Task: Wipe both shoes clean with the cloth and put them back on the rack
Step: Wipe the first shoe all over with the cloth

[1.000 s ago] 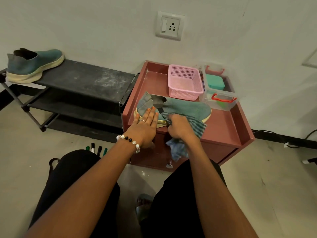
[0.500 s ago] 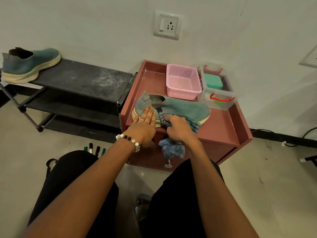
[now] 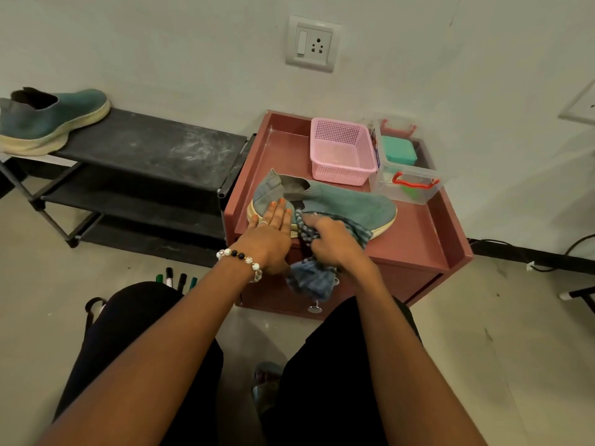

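Note:
A teal knit shoe (image 3: pixel 351 206) with a cream sole lies on its side on the red cabinet top (image 3: pixel 409 243), toe to the right. My left hand (image 3: pixel 267 235) presses flat on its heel end with straight fingers. My right hand (image 3: pixel 335 244) grips a blue striped cloth (image 3: pixel 310 275) against the shoe's near side by the sole; the cloth's loose end hangs over the cabinet's front. The second teal shoe (image 3: pixel 48 122) stands on the top shelf of the black rack (image 3: pixel 154 149), at its far left end.
A pink mesh basket (image 3: pixel 341 152) and a clear box with red handles (image 3: pixel 405 175) stand at the cabinet's back. Several markers (image 3: pixel 175 280) lie on the floor by my left knee. A wall socket (image 3: pixel 312 43) is above. Cables run along the floor at right.
My right hand with the cloth has slid left along the shoe's side toward the opening. The left hand stays pressed on the heel.

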`<action>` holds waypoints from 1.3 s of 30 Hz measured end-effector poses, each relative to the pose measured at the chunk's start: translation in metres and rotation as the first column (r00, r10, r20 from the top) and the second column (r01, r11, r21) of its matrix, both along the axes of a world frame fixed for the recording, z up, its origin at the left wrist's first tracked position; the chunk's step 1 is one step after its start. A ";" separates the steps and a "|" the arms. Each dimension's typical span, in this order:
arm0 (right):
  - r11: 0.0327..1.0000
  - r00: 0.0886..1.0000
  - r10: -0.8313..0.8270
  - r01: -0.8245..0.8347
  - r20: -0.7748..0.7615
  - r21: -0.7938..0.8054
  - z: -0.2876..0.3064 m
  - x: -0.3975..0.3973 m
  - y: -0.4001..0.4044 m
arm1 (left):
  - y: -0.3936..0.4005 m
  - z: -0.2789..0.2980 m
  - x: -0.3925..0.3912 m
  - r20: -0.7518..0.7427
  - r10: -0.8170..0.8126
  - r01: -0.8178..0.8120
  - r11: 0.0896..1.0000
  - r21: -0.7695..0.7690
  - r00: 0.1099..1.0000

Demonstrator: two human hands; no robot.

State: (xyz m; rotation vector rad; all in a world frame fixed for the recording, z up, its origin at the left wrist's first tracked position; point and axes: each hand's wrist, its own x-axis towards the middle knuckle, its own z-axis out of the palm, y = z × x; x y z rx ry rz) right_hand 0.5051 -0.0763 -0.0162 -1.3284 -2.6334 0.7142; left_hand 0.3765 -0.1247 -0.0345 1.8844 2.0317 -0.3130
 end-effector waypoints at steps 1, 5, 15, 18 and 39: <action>1.000 1.000 0.002 -0.002 0.017 -0.013 0.001 0.009 0.003 | 0.000 -0.001 0.000 -0.001 0.000 0.000 1.000 0.009 1.000; 0.960 0.937 -0.281 0.272 0.207 0.072 -0.010 0.042 0.023 | 0.000 -0.002 0.000 0.015 0.020 -0.021 0.999 0.048 1.000; 0.999 1.000 -0.028 0.027 -0.009 -0.039 -0.004 0.010 0.005 | -0.001 -0.005 0.005 -0.015 0.034 -0.032 0.996 0.080 0.999; 0.970 0.966 -0.240 0.243 0.100 -0.016 -0.012 0.036 0.023 | -0.002 -0.007 0.004 -0.010 0.041 -0.039 0.995 0.095 0.999; 0.863 0.812 -0.505 0.476 0.292 0.170 -0.014 0.039 0.043 | 0.001 -0.005 0.005 0.023 0.070 -0.071 0.994 0.080 0.997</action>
